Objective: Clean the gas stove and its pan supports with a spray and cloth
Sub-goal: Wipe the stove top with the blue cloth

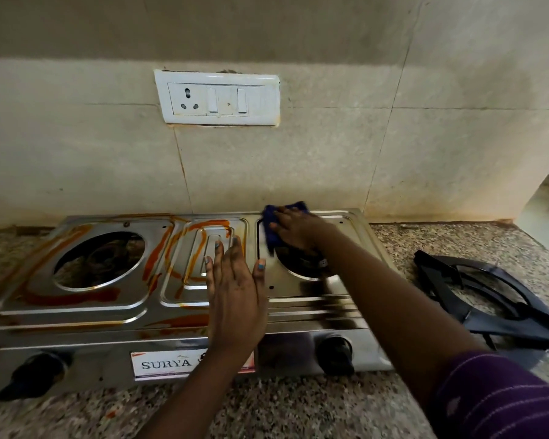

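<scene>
A steel two-burner gas stove (86, 315) stands on the granite counter, its left and middle panels smeared with orange-red streaks. My left hand (235, 289) lies flat on the middle of the stove top, fingers straight. My right hand (295, 228) presses a dark blue cloth (271, 229) onto the back of the right panel, just above the right burner opening (305, 264). Both burner openings are bare, with no supports on them. Black pan supports (488, 296) lie on the counter to the right of the stove. No spray bottle is in view.
The tiled wall with a white switch and socket plate (217, 98) rises right behind the stove. Two black knobs (336, 351) stick out of the stove front. Speckled granite counter (298, 410) runs in front and to the right.
</scene>
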